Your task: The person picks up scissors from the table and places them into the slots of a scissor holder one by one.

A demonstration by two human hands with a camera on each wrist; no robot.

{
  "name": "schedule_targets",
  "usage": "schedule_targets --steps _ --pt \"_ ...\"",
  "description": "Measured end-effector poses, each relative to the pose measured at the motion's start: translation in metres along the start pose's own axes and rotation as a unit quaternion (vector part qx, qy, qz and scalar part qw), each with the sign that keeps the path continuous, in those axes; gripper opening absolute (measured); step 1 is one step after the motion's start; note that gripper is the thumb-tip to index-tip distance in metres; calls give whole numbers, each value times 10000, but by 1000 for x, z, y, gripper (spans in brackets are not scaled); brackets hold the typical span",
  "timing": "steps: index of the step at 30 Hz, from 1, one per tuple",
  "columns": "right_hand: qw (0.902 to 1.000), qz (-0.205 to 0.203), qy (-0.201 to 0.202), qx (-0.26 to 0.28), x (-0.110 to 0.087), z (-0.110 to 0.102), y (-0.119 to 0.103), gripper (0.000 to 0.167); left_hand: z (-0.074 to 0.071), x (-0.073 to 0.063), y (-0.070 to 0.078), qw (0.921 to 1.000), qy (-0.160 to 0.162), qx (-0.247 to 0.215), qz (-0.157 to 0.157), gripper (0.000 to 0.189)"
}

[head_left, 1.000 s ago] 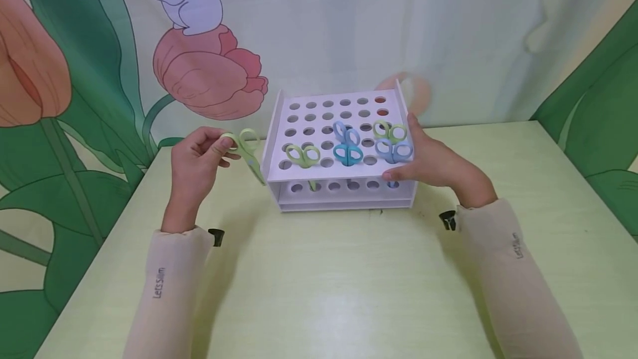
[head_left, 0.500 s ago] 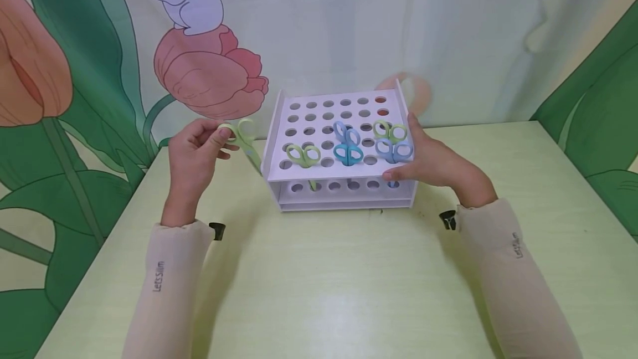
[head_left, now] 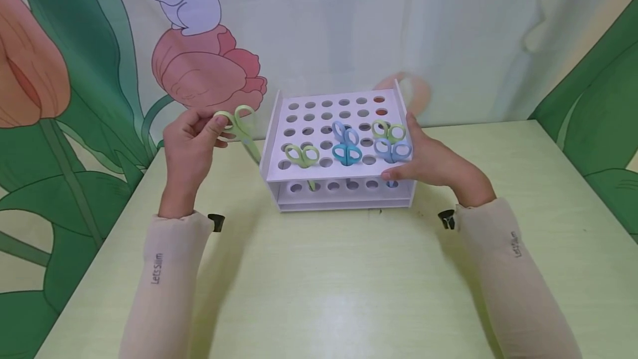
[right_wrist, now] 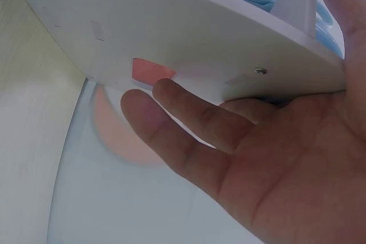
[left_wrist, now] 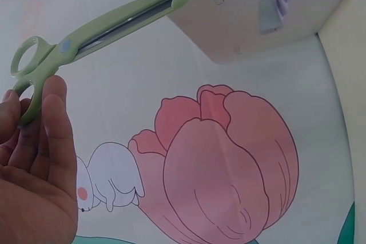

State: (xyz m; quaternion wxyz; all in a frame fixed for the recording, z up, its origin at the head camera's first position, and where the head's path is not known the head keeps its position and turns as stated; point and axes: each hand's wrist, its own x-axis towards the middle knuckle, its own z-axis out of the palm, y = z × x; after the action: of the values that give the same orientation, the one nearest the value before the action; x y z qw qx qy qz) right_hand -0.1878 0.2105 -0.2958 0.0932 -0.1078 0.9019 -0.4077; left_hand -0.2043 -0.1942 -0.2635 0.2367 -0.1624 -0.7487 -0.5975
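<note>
My left hand (head_left: pixel 186 151) pinches one finger loop of a pair of light green scissors (head_left: pixel 244 136), held beside the left wall of a white rack (head_left: pixel 339 175). In the left wrist view the scissors (left_wrist: pixel 123 22) are closed, their tip pointing toward the rack. My right hand (head_left: pixel 438 162) rests against the rack's right wall, thumb over the front edge. Its fingers (right_wrist: pixel 189 107) look mostly straight along that wall in the right wrist view. Standing in the rack's holes are green scissors (head_left: pixel 302 156), teal scissors (head_left: pixel 346 154) and several other blue and green scissors.
The rack has rows of round holes on two levels and stands on a pale green table (head_left: pixel 319 270). Behind it hangs a backdrop (head_left: pixel 319 26) printed with tulips and a rabbit. Black clips (head_left: pixel 216 222) sit at both sleeve cuffs.
My left hand has risen slightly and shifted a little left, lifting the green scissors along the rack's left side. The right hand and the rack stay in place.
</note>
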Motion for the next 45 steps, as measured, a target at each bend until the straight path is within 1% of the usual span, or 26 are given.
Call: schedule_targets --steps 6,16,21,23,28,34,38,45 --pt "10000 19 15 -51 -1 0 -1 133 2 4 5 9996 58 -292 32 14" --pt "10000 -40 6 -52 0 0 -2 132 5 8 15 9996 243 -158 -8 17" --pt "10000 12 14 -82 0 -1 -2 132 9 12 17 9990 265 -353 33 15" --pt "10000 15 17 -75 0 -1 -2 132 12 13 18 9987 245 -429 88 14" --pt "10000 23 29 -24 0 -1 -1 133 17 16 17 9990 121 -390 181 16" --pt "10000 -2 39 42 -1 0 1 132 25 21 16 9993 -1 -343 174 19" --pt "10000 52 27 54 -1 0 1 130 31 23 15 9992 -128 -345 135 22" --pt "10000 37 18 28 -1 0 1 131 40 26 12 9989 -281 -363 119 24"
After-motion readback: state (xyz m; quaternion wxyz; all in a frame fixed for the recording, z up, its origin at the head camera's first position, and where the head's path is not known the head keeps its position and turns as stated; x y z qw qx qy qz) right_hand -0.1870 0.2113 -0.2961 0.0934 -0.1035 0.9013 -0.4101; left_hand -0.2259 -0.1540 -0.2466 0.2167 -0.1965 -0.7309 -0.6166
